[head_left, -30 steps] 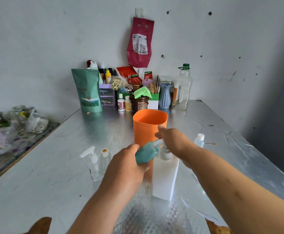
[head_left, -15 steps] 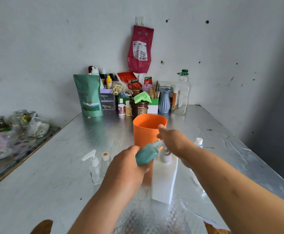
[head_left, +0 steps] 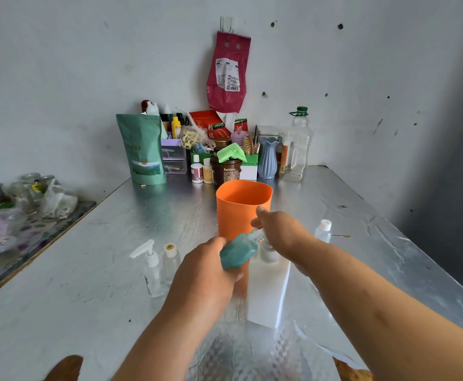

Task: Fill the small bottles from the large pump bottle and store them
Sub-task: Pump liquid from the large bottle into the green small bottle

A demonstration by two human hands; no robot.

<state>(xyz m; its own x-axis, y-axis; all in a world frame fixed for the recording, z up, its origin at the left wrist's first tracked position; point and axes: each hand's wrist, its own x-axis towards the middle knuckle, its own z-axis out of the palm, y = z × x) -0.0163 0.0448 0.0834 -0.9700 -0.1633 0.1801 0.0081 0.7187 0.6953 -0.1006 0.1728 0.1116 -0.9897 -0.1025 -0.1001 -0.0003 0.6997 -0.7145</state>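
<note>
My left hand (head_left: 205, 273) grips a small teal bottle (head_left: 238, 250), tilted with its neck pointing up and right. My right hand (head_left: 280, 232) sits over the head of the large white pump bottle (head_left: 269, 292), fingers curled at the teal bottle's mouth; the pump head is mostly hidden under it. An orange cup (head_left: 241, 207) stands just behind both hands. Two clear small bottles stand left of my hands: a pump-top bottle (head_left: 150, 268) and a flip-cap bottle (head_left: 171, 259). Another clear bottle with a white cap (head_left: 323, 231) stands to the right.
The metal table (head_left: 87, 270) carries clutter along the back wall: a green pouch (head_left: 142, 149), a blue vase (head_left: 267, 158), a tall clear bottle (head_left: 297, 147), jars and boxes. A side table with glass jars (head_left: 27, 188) adjoins on the left.
The view has shifted slightly. Both hands stay in the same pose at the teal bottle and the pump head.
</note>
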